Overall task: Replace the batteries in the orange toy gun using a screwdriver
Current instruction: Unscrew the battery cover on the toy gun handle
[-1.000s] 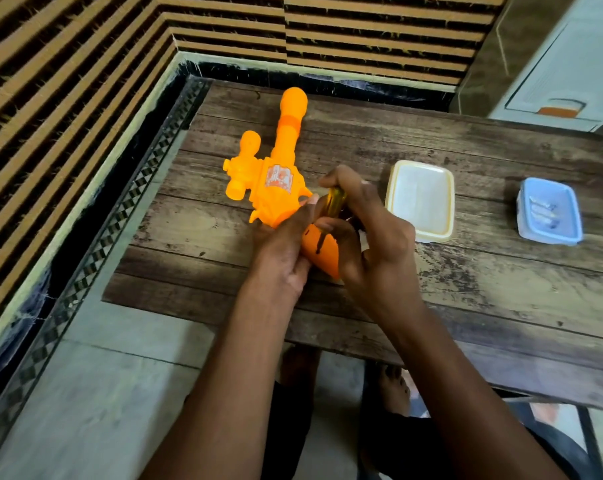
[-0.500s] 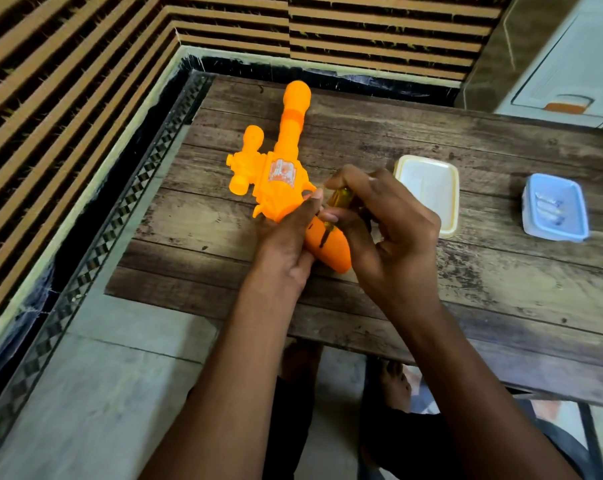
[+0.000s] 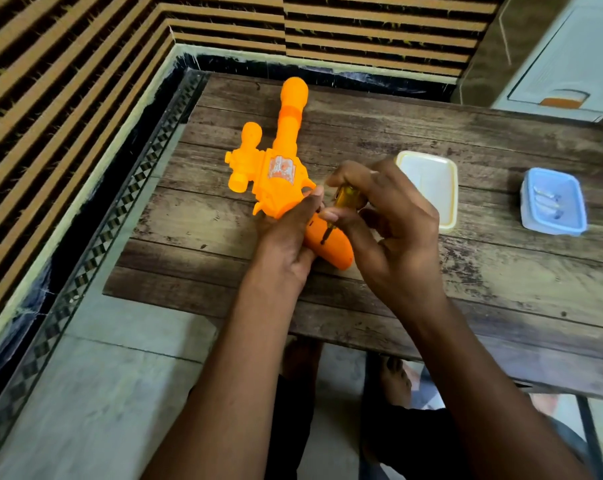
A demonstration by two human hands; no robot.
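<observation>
Gun: orange toy gun (image 3: 282,174) lies flat on wooden table (image 3: 501,271), barrel pointing away from person, grip end toward them, near table's left-front part.
L hand: left hand (image 3: 289,237) wraps the gun at the grip/body junction, fingers curled round it, pinning it to the table.
R hand: right hand (image 3: 386,220) pinches the screwdriver (image 3: 341,206) by its yellowish handle, thumb + fingertips closed round it; other fingers loosely bent.
Tip: driver shaft slants down to the grip face, tip on or in a small dark spot there; prob. the cover screw, too small to be sure.
Stage: early, by my read. Battery cover looks to be on the grip w/ no gap showing; no loose screw visible on table.
Done: gun positioned + steadied, tool seated at the screw. That's about all that shows.
Left: back the screw out, lift cover, pull old cells, fit new ones, cover on, screw in. Most of the job, i.e.
Spares: blue tub (image 3: 552,202) sits well to the right w/ a few pale cylinder-ish things inside, poss. batteries; can't tell for certain.
Tray: white-and-yellow lid or shallow box (image 3: 428,188) lies just beyond the R hand, looks bare inside; handy spot for the screw, I'd guess.
Risk: tip slipping off a small screw head in soft plastic; L hand grip matters.
</observation>
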